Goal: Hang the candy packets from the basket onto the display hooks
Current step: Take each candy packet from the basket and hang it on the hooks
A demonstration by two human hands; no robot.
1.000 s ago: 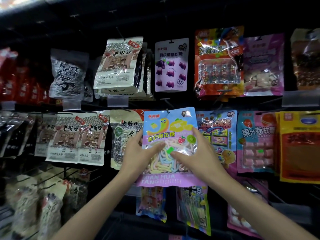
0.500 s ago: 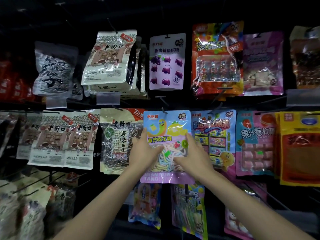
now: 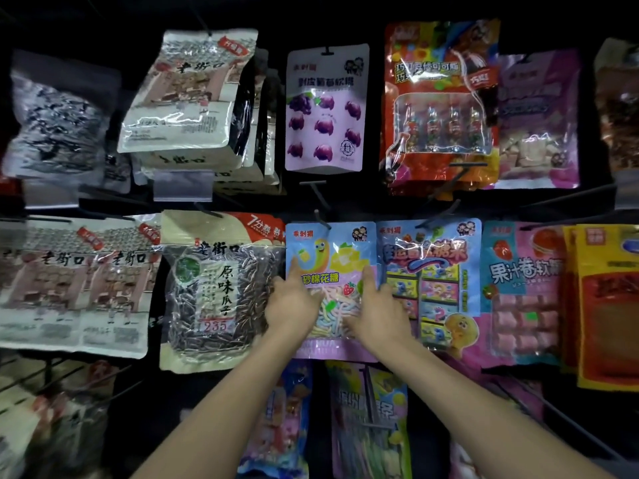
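A light-blue and purple marshmallow candy packet [image 3: 337, 257] hangs flat against the dark display wall in the middle row, its top hole at a black hook [image 3: 321, 219]. My left hand [image 3: 294, 302] grips the packet's left side, thumb on the front. My right hand [image 3: 375, 311] holds its right side the same way. Both hands cover the packet's clear window and lower half. The basket is out of view.
Neighbours hang close: a sunflower seed bag [image 3: 216, 292] on the left, a blue candy packet [image 3: 430, 271] on the right, a purple grape gummy packet [image 3: 326, 108] above. More packets [image 3: 371, 423] hang below, and bare hooks [image 3: 458, 174] jut out.
Both hands pushed the marshmallow packet forward and up toward the wall, and its top reached the hook. The view moved closer to the display.
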